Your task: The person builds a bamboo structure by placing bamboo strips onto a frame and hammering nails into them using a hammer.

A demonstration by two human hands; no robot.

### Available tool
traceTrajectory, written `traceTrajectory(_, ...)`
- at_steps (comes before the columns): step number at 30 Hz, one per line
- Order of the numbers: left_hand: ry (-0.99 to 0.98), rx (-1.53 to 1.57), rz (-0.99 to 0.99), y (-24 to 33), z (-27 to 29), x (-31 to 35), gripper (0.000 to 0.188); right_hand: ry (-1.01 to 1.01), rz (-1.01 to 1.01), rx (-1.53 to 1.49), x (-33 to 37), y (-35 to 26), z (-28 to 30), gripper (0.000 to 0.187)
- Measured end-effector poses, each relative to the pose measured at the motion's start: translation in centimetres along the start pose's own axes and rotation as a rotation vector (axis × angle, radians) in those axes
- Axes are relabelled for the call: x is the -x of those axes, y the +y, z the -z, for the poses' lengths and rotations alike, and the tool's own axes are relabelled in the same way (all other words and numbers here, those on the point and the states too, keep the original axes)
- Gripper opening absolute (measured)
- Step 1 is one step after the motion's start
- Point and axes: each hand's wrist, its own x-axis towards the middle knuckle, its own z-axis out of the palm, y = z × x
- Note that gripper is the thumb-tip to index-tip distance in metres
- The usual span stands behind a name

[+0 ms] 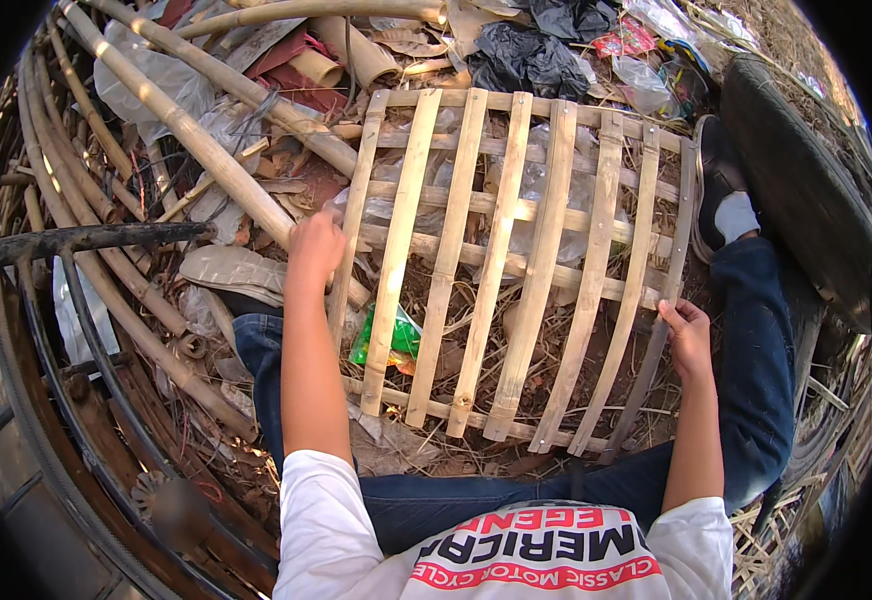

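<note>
A bamboo lattice [511, 250] of flat slats nailed across thinner crosspieces lies in front of me, between my legs. My right hand [688, 335] pinches its right edge, where a crosspiece meets the outermost slat [678, 220]. Closed at the lattice's left edge is my left hand [318, 247], beside a long round bamboo pole [191, 130]. What those left fingers hold, if anything, is hidden by the hand. Through the gaps show dry straw, clear plastic and a green plastic wrapper [381, 338].
More bamboo poles [76, 210] pile up at the left, near a black metal frame [86, 238]. Black plastic bags [531, 62] and other litter lie beyond the lattice. A dark tyre-like object [796, 190] stands at the right, by my shoe [718, 180].
</note>
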Motion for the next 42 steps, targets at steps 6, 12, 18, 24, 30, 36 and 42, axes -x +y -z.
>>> traceTrajectory(6, -0.41, -0.059, 0.012, -0.3, 1.3, -4.0, 0.029, 0.033, -0.009, -0.001, -0.1, 0.4, 0.2, 0.023)
traceTrajectory(12, -0.472, -0.351, -0.111, -3.0, -0.1, -5.4, 0.022, 0.022, -0.041, 0.013, 0.1, -0.1, -0.1, 0.024)
traceTrajectory(18, 0.163, -0.694, 0.152, -1.5, 3.0, -6.1, 0.011, 0.004, -0.013, -0.034, -0.1, 0.4, 0.1, 0.023)
traceTrajectory(24, 0.643, -0.143, 0.335, -0.6, 5.9, -6.4, 0.012, -0.012, -0.019, -0.05, -0.1, 0.5, 0.4, 0.024)
traceTrajectory(30, 1.382, 0.493, 0.242, -6.4, 14.0, -5.0, 0.011, 0.002, -0.019, -0.03, 0.1, 0.3, 0.1, 0.028)
traceTrajectory(36, 1.655, 0.985, 0.369, -8.8, 18.6, -1.4, 0.031, -0.003, -0.006, -0.042, 0.0, 0.4, -0.1, 0.02)
traceTrajectory(42, 1.324, 0.556, 0.141, -0.1, 11.3, 3.7, 0.045, 0.0, 0.052, -0.034, -0.1, 1.2, 0.7, 0.026)
